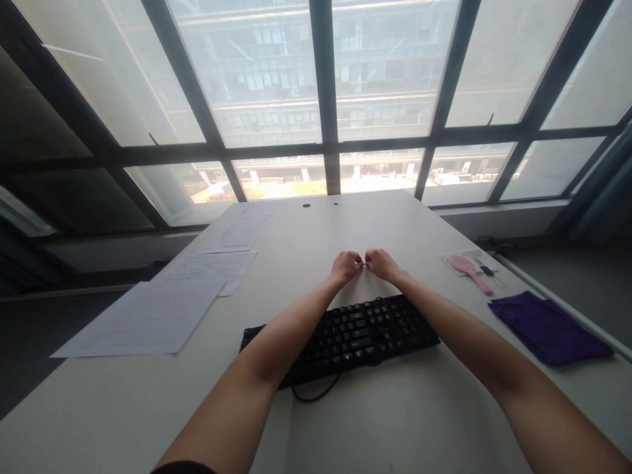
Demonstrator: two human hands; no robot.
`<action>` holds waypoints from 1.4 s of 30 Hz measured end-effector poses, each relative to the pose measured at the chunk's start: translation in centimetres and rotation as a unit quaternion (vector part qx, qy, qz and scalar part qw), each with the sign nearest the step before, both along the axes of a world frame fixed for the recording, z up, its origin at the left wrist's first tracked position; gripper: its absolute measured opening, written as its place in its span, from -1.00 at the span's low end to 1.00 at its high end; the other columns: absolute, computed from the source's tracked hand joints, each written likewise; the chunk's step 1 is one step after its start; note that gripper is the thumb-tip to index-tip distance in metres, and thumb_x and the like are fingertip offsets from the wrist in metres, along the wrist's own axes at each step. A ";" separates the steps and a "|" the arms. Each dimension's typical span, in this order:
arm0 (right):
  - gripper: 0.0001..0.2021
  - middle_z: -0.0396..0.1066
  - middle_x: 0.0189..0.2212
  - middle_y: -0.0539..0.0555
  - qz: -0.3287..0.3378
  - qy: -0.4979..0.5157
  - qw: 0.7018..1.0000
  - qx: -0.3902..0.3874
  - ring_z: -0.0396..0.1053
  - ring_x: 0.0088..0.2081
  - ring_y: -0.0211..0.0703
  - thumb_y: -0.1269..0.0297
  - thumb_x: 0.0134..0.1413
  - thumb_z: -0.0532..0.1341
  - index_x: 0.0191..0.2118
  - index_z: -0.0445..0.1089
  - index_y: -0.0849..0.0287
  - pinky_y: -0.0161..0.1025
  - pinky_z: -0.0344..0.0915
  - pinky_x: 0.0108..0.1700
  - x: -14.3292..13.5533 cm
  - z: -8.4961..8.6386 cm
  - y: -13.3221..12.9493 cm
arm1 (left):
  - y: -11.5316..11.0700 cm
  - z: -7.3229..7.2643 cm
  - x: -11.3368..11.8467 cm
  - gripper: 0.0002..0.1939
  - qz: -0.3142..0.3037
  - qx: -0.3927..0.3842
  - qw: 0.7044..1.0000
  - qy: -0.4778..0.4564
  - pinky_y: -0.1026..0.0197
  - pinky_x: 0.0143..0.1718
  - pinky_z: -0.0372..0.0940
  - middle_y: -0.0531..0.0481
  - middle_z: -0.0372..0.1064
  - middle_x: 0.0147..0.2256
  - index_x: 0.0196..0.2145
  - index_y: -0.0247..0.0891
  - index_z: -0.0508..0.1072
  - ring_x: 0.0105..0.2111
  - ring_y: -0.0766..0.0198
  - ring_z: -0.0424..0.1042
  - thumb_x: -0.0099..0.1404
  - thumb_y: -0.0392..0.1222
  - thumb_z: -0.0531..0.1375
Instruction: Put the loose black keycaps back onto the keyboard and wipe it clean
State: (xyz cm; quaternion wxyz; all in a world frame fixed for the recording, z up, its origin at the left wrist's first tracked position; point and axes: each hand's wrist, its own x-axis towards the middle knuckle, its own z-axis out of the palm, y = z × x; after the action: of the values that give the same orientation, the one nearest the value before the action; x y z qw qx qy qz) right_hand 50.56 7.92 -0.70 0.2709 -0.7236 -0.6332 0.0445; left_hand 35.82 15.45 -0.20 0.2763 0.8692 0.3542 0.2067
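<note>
1. Your left hand (347, 265) and right hand (382, 264) are out in front of you above the white table (375, 227), side by side, with fingers curled in and fingertips turned toward each other.
2. Between those fingertips sits a small dark thing (364, 264) — it is too tiny here to name.
3. Your two hands nearly meet at it, yet you cannot tell from this view whether each one is clamped on it or only touching it.
4. On the near side of your grip, the black keyboard (363, 332) lies under your forearms, keys up and slightly slanted; your left forearm hides part of its left side.
5. A black cable (318, 399) curves out from the keyboard's near edge, farther from your grip.
6. Left of your grip, and well apart from it, printed papers (148, 319) spread along the table's side, some overlapping.
7. Right of your grip lie a pink, round-headed thing with a handle (464, 265) and, just beside it, a small black item (486, 270).
8. Nearer to you than those two, the folded purple cloth (550, 329) lies by the table's right edge.
9. Beyond your grip — past the table's far end — stand dark-framed windows (266, 72).
</note>
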 end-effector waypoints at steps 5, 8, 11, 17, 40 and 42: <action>-0.92 0.58 -0.42 0.07 0.017 0.077 0.995 0.066 0.51 -0.34 -0.12 0.32 0.10 0.32 -0.39 0.55 0.15 -0.22 0.41 -0.20 0.2 0.1 -3.7 | -2.9 1.2 -2.2 -0.82 -0.031 -0.063 0.997 -0.027 0.20 -0.12 0.42 -0.11 0.63 -0.27 -0.22 -0.28 0.68 -0.23 0.17 0.58 0.23 -0.23 0.32; -0.87 0.60 -0.41 0.07 0.054 0.144 0.985 0.075 0.51 -0.35 -0.13 0.24 0.09 0.32 -0.35 0.57 0.18 -0.22 0.42 -0.22 -0.5 0.1 -7.6 | -5.7 1.6 -4.2 -0.80 -0.074 -0.108 0.991 -0.031 0.26 -0.25 0.43 -0.06 0.63 -0.33 -0.24 -0.27 0.69 -0.29 0.20 0.59 0.20 -0.16 0.35; -0.86 0.61 -0.40 0.07 0.084 0.205 0.973 0.064 0.52 -0.33 -0.10 0.23 0.07 0.31 -0.34 0.58 0.17 -0.19 0.42 -0.21 -1.7 0.2 -11.3 | -8.0 1.8 -5.9 -0.77 -0.111 -0.154 0.981 -0.030 0.26 -0.35 0.41 -0.08 0.63 -0.37 -0.25 -0.29 0.70 -0.33 0.18 0.59 0.17 -0.15 0.34; -0.89 0.61 -0.41 0.05 0.091 0.212 0.972 0.036 0.51 -0.34 -0.09 0.27 0.06 0.31 -0.34 0.60 0.15 -0.20 0.39 -0.23 -3.1 0.6 -13.7 | -9.4 2.3 -6.9 -0.74 -0.110 -0.173 0.978 -0.032 0.24 -0.34 0.40 -0.13 0.62 -0.38 -0.26 -0.36 0.70 -0.32 0.13 0.58 0.14 -0.18 0.30; -0.82 0.55 -0.16 0.11 0.156 -0.027 0.987 0.043 0.44 -0.09 -0.03 0.29 0.33 0.15 -0.21 0.52 0.09 -0.12 0.34 -0.01 -3.7 1.0 -15.3 | -12.8 1.2 -8.1 -0.70 -0.188 0.172 0.966 0.037 0.13 0.00 0.36 -0.09 0.52 -0.11 -0.22 -0.17 0.64 -0.08 0.11 0.45 0.47 -0.13 0.09; -0.82 0.55 -0.14 0.12 0.150 -0.039 0.987 0.038 0.44 -0.08 -0.03 0.27 0.33 0.16 -0.20 0.53 0.09 -0.11 0.33 0.00 -3.8 0.9 -15.5 | -13.3 1.3 -8.2 -0.71 -0.193 0.188 0.962 0.052 0.11 0.02 0.35 -0.13 0.50 -0.10 -0.17 -0.20 0.62 -0.07 0.09 0.43 0.47 -0.14 0.09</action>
State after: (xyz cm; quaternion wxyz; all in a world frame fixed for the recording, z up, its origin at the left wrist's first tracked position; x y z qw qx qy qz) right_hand 46.80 -7.63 0.15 0.2637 -0.6112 -0.7456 0.0327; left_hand 27.60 2.11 1.08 0.1235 0.9669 0.1485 0.1667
